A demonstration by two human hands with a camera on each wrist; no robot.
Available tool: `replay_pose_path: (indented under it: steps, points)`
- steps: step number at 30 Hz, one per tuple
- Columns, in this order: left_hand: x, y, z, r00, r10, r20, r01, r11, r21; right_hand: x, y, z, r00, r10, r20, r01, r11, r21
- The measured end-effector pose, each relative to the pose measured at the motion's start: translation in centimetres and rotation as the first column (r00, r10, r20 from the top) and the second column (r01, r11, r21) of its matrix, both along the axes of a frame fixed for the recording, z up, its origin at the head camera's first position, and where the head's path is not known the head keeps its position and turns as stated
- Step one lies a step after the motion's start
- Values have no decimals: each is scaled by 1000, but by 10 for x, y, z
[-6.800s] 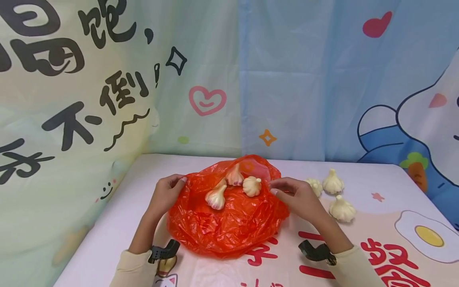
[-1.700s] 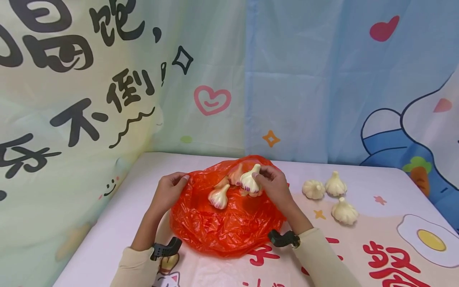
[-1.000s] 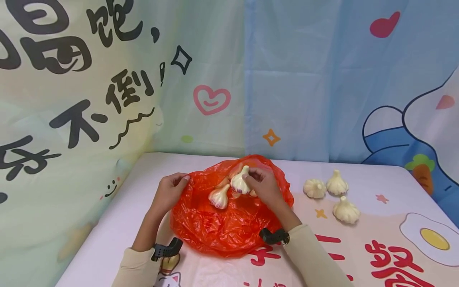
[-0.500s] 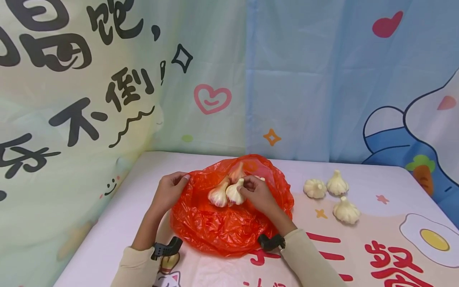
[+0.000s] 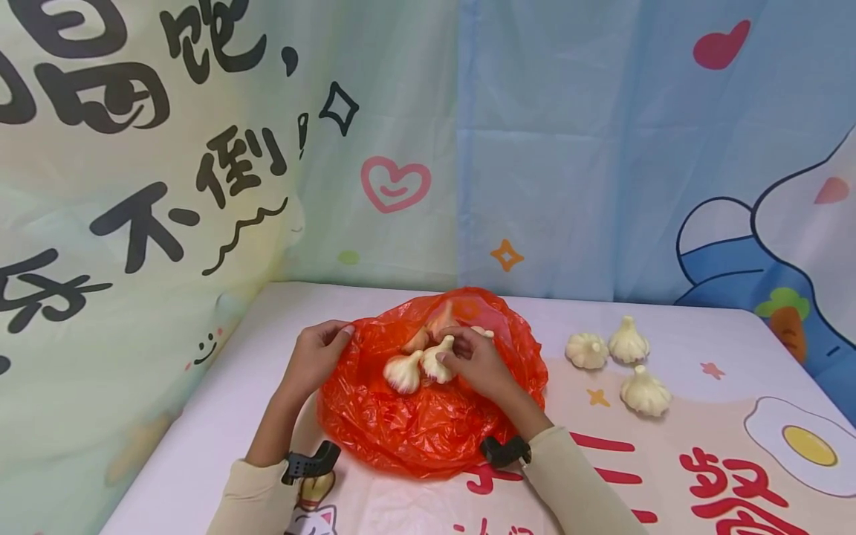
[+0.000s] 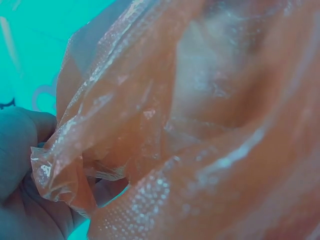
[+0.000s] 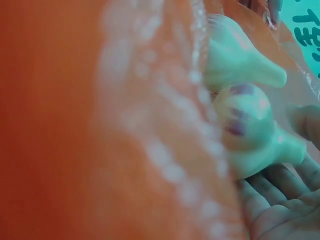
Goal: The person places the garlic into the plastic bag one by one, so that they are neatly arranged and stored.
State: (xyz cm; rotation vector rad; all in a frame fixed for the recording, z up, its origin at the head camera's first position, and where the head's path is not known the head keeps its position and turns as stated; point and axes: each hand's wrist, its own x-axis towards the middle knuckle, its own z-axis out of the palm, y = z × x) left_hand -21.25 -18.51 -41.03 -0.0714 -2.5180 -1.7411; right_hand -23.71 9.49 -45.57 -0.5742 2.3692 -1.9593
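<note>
A thin red plastic bag (image 5: 401,435) lies spread on the table, its mouth facing up. My left hand (image 5: 316,358) pinches the bag's left rim; in the left wrist view the crumpled film (image 6: 60,172) sits between thumb and fingers. Inside the bag mouth my right hand (image 5: 481,364) holds a garlic bulb (image 5: 436,364) near its neck. The right wrist view shows that bulb (image 7: 247,117) between thumb and fingers. Touching it on the left is another garlic bulb (image 5: 403,374). More bulbs show behind, partly covered, among them one garlic bulb (image 5: 442,319) at the back.
To the right of the bag stand three loose garlic bulbs: one garlic bulb (image 5: 587,351), a second garlic bulb (image 5: 628,342) and a nearer garlic bulb (image 5: 645,392). A printed curtain (image 5: 542,148) hangs behind the table (image 5: 722,342).
My right hand has brought a garlic bulb left and down into the bag. The neighbouring bulb has shifted slightly down and left, its neck tipped right. My left hand stays on the rim.
</note>
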Motion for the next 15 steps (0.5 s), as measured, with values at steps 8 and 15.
replay_pose_path:
  steps: [8,15]
  points:
    - [0,1,0,1000,-11,-4,11,1000,-2,11,1,18,997,-77,-25,77,997,-30]
    - [0,0,-1,1000,-11,-10,11,1000,-18,9,4,16,996,-82,-37,83,997,11]
